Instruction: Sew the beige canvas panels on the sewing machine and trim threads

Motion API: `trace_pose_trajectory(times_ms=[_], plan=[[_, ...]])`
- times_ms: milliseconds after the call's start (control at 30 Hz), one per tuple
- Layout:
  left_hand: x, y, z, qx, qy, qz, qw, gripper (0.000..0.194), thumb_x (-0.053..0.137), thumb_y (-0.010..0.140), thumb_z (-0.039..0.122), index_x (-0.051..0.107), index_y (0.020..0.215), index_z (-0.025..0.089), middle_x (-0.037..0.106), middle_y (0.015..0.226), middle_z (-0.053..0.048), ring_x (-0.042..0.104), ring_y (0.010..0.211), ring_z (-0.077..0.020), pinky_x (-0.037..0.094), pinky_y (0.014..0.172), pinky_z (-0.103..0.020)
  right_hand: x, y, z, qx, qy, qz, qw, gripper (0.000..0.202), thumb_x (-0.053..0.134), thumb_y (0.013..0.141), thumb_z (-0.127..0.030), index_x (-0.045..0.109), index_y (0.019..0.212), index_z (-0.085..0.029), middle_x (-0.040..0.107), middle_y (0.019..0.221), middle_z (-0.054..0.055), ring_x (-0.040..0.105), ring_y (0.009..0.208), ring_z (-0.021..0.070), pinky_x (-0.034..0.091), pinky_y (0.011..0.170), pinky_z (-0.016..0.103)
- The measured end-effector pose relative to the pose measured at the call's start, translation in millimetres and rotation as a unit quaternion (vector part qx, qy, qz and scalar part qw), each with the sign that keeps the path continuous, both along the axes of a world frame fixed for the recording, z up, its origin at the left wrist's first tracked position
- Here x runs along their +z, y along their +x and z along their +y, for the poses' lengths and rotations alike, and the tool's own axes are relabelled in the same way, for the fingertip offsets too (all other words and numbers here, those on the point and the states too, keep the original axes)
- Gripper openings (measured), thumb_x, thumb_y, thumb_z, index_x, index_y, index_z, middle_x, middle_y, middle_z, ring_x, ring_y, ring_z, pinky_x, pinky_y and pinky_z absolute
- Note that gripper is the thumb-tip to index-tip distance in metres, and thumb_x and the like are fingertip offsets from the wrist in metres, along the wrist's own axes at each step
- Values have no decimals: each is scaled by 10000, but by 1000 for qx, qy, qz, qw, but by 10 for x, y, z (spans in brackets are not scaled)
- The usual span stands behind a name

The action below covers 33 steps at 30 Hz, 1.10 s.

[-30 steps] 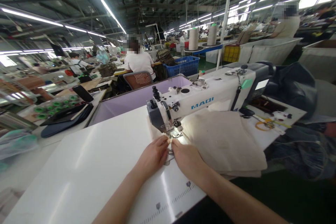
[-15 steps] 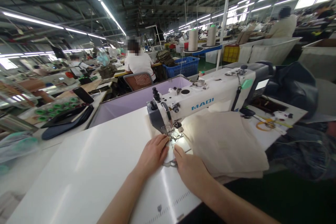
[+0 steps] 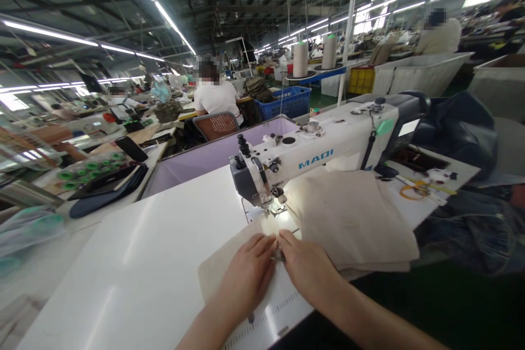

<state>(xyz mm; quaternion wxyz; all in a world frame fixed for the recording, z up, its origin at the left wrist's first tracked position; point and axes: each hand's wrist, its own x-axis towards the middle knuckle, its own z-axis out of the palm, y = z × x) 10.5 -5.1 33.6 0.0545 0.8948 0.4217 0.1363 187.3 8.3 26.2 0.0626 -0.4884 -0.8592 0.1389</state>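
Observation:
In front of the presser foot of the white sewing machine (image 3: 318, 147), a beige fabric piece (image 3: 215, 265) lies on the table, with one end still near the foot. My left hand (image 3: 248, 268) is on top of it, fingers bent together and gripping its edge. Close against those fingertips, my right hand (image 3: 309, 268) pinches the same edge with thumb and fingers. The hands cover much of the gripped edge. To the right, a folded stack of beige fabric (image 3: 356, 219) rests beneath the machine arm, beside my right forearm.
The white table (image 3: 135, 246) spreads out to the left. Orange-handled scissors (image 3: 412, 190) lie right of the machine. A lilac-sided bin (image 3: 197, 156) stands behind the table, with a blue basket (image 3: 287, 103) beyond. Thread cones (image 3: 301, 60) stand above. A seated person (image 3: 215, 95) faces away.
Both hands have drawn back from the needle toward me. The beige fabric piece, mostly behind the foot before, now lies in front of it under my left hand.

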Motion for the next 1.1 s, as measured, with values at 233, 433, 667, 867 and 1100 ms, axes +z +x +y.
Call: trace_pose_trajectory(times_ms=[233,433,667,867,1100], plan=[[-97,-89,-3,10,34,52,998,417,501,980,213,567,1388,269,651,1354,-91,630,1199,-288,571,957,-467,46,17,-1,18,-1,-38,999,322,436,915,6,633,1113,-153,669,1074,96,711,805,204,545,640,258],[-121,-104,-10,4,52,48,998,417,475,1002,252,555,1411,266,633,1385,-91,595,1275,-291,542,1040,-479,-17,36,7,39,30,-50,998,361,453,897,10,638,1164,-146,662,1102,108,709,776,195,547,607,253],[-113,-158,93,4,45,38,998,387,486,991,249,594,1362,230,649,1357,-91,586,1291,-301,540,1057,-486,44,2,79,50,28,-65,996,356,491,914,-43,623,1229,-143,663,1128,109,709,770,193,549,599,248],[-88,-213,259,9,40,63,997,341,482,980,233,649,1274,193,672,1311,-104,598,1267,-302,534,1062,-470,32,-66,222,38,50,-44,997,298,423,944,-37,644,1109,-149,675,1055,104,716,763,181,539,600,234],[-70,-306,540,10,39,39,998,319,442,994,236,669,1209,172,663,1302,-122,605,1240,-278,527,1064,-443,51,-130,354,29,46,-32,998,328,419,949,-45,640,1171,-140,685,1102,119,717,814,199,555,644,258]])
